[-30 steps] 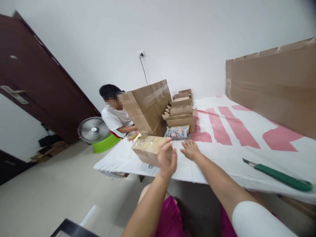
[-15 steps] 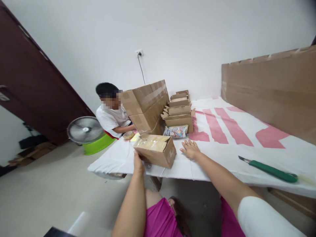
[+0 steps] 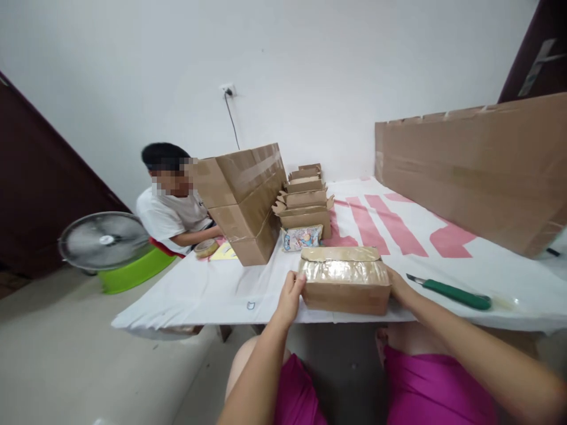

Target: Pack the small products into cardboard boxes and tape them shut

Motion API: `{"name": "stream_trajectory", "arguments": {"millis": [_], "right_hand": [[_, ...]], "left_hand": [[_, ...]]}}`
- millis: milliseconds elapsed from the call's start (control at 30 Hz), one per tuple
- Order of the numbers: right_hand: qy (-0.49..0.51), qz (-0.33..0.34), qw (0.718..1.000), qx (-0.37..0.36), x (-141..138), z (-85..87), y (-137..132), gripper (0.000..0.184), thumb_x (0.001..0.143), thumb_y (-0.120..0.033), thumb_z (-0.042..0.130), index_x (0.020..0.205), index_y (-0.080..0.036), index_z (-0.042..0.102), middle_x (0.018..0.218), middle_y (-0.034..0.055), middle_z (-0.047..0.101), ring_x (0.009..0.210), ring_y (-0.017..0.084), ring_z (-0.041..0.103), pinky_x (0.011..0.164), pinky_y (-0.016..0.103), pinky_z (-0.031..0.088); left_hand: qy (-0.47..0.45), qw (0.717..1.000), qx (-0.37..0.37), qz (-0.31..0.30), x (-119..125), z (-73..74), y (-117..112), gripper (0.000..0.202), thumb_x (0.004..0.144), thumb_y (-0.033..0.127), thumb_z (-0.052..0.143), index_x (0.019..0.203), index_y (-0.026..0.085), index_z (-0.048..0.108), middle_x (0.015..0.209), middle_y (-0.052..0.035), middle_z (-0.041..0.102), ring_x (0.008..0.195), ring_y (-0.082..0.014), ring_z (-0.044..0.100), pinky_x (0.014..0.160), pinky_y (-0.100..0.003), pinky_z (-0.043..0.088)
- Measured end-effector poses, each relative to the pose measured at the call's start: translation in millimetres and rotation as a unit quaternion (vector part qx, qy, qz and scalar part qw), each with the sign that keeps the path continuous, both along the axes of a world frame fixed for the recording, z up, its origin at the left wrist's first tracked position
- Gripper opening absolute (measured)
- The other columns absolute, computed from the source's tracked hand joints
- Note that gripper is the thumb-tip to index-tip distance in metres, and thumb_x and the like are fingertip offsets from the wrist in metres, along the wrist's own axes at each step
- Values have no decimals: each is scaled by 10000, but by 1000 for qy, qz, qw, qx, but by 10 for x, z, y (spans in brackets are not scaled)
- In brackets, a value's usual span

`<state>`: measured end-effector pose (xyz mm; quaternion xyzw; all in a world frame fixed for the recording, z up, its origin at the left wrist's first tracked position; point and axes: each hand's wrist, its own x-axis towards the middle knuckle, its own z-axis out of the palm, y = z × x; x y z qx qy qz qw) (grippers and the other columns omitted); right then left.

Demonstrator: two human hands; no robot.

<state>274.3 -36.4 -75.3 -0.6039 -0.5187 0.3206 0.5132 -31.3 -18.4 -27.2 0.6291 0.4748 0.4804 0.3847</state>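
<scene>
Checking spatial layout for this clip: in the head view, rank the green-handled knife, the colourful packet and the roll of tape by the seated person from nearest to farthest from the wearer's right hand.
From the right hand:
1. Green-handled knife, just to its right on the table.
2. Colourful packet, farther back and to the left.
3. Roll of tape, far left, by the seated person.

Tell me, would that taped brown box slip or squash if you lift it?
Probably stiff: the box keeps square edges between the left hand and right hand. Its shiny tape may be slippery. Low and flat, it seems unlikely to tip.
</scene>
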Motion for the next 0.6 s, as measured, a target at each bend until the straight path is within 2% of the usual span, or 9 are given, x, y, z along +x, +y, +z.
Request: {"name": "stream_trajectory", "arguments": {"millis": [67,133,233,267,333,400,467,533,600], "right_hand": [[-55,-9,998,10,278,44,-192,389,799,-480,531,1041,-210,670,1095,102,697,1064,278,614,942,401,469],[-199,-53,978,32,553,92,-376,394,754,-439,570,1062,-211,660,1155,112,663,1135,297,561,999,457,408],[-442,-118,889,12,911,90,-597,410,752,-405,561,1109,-222,649,1168,125,647,1128,334,538,954,515,406],[-483,-124,867,-13,1005,62,-647,410,749,-384,567,1116,-221,649,1148,132,651,1095,341,552,920,510,425],[-525,-111,842,-51,1140,-12,-707,388,759,-346,557,1105,-203,660,1087,149,663,1025,333,582,873,477,455],[-535,-87,838,-58,1201,-64,-716,355,783,-316,525,1077,-180,672,1021,160,668,978,314,603,869,447,465],[-521,-86,848,-50,1189,-35,-684,350,815,-301,479,1079,-167,666,1006,162,663,961,295,616,878,425,471],[-488,-113,865,-25,1108,108,-632,366,850,-294,422,1110,-160,642,1033,159,653,965,281,621,874,408,481],[-455,-135,879,44,963,358,-578,384,891,-296,360,1154,-167,608,1072,150,641,1003,268,613,881,396,485]], "left_hand": [[6,997,81,7,117,49,-69,387,858,536,453,1016,192,532,1027,-65,579,1027,-229,541,922,-361,438],[-7,988,153,-3,194,86,-91,400,873,483,441,1150,198,484,1220,-94,521,1194,-245,471,1010,-367,382],[-24,981,188,-37,247,110,-50,364,862,456,456,1114,199,503,1328,-113,461,1289,-268,406,1049,-381,353],[-30,981,185,-41,253,112,-27,349,855,457,462,1084,199,514,1328,-115,464,1290,-276,408,1050,-388,355],[-40,983,175,-40,258,111,16,347,842,468,471,1057,201,521,1313,-116,484,1279,-283,427,1048,-396,361],[-36,984,170,-40,255,108,50,381,836,486,469,1080,199,526,1313,-114,494,1278,-284,433,1063,-398,350],[-25,984,173,-48,244,104,77,426,836,498,463,1128,195,531,1340,-114,483,1301,-287,412,1094,-407,314],[-14,982,180,-59,227,97,100,448,845,497,457,1165,192,531,1369,-114,462,1328,-289,380,1118,-418,276],[-9,980,188,-69,209,86,121,435,856,490,456,1158,189,538,1367,-116,455,1332,-286,367,1127,-422,256]]}}
